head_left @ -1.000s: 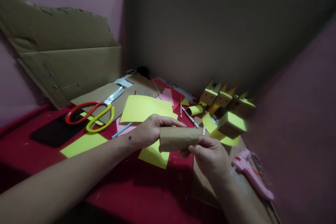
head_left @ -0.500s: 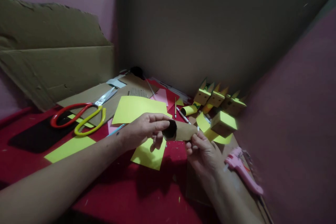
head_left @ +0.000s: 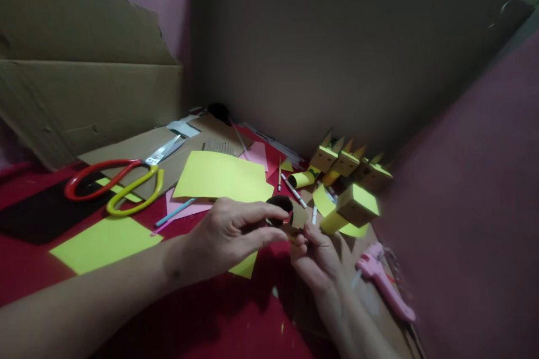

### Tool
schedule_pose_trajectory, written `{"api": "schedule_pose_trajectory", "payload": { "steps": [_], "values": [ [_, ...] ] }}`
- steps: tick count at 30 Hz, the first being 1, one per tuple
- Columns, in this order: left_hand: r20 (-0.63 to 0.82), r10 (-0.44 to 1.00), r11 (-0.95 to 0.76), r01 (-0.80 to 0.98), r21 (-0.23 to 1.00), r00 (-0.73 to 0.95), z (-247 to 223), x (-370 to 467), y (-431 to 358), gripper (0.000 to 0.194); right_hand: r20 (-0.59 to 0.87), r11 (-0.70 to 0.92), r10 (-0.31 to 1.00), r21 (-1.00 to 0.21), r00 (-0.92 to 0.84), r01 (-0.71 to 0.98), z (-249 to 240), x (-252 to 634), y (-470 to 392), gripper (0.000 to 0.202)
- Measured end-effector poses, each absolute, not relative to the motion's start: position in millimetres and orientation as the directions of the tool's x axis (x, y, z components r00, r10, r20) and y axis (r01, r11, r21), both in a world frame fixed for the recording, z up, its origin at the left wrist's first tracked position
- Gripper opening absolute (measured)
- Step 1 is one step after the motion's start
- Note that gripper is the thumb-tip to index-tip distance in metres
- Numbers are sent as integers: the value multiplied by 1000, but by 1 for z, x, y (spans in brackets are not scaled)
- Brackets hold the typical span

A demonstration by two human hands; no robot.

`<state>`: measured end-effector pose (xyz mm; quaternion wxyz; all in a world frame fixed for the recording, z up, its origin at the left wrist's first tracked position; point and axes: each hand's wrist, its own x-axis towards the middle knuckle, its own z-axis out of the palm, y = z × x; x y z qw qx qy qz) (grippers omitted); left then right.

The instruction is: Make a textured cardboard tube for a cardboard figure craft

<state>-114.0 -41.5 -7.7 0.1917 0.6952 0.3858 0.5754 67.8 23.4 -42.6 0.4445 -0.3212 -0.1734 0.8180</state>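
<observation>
A short brown cardboard tube (head_left: 300, 214) is held above the red table, its open end facing left towards me. My right hand (head_left: 324, 261) pinches the lower right side of the tube. At the open end, my left hand (head_left: 229, 233) has its index finger against the rim and its thumb below, closed on the tube's edge. Some of the fingertips are hidden. Beneath my left hand lies a yellow paper piece (head_left: 247, 267), mostly covered. A larger yellow sheet (head_left: 223, 176) lies just beyond the hands.
Scissors (head_left: 156, 171) with red and yellow handles lie left. A pink glue gun (head_left: 385, 280) rests on cardboard at right. Behind it stand a yellow-topped box figure (head_left: 357, 205) and several similar ones. A large cardboard sheet (head_left: 92, 90) leans at the back left.
My left hand has shifted its grip from the tube's side to its open rim. The tube has turned so its opening shows more, and the view has moved slightly.
</observation>
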Motion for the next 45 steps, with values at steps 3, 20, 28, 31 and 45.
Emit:
{"api": "schedule_pose_trajectory", "payload": {
  "steps": [3, 20, 28, 31, 45],
  "values": [
    [748, 662, -673, 476, 567, 44, -11, -109, -42, 11, -385, -529, 848, -575, -365, -624, -43, 65, 23, 39],
    [695, 718, -600, 530, 599, 26, -13, -111, -37, 19, -278, -428, 903, -666, -329, -611, -38, 56, 17, 36],
    [660, 751, -563, 534, 631, 12, -17, -108, -34, 21, -234, -362, 929, -730, -286, -579, -36, 56, 18, 37],
    [618, 786, -537, 495, 683, -1, -19, -108, -34, 11, -218, -339, 938, -751, -271, -567, -37, 58, 19, 36],
    [143, 985, -121, 211, 970, -92, -6, -111, -31, 18, -101, -214, 964, -847, -248, -486, -31, 59, 15, 26]
  ]
}}
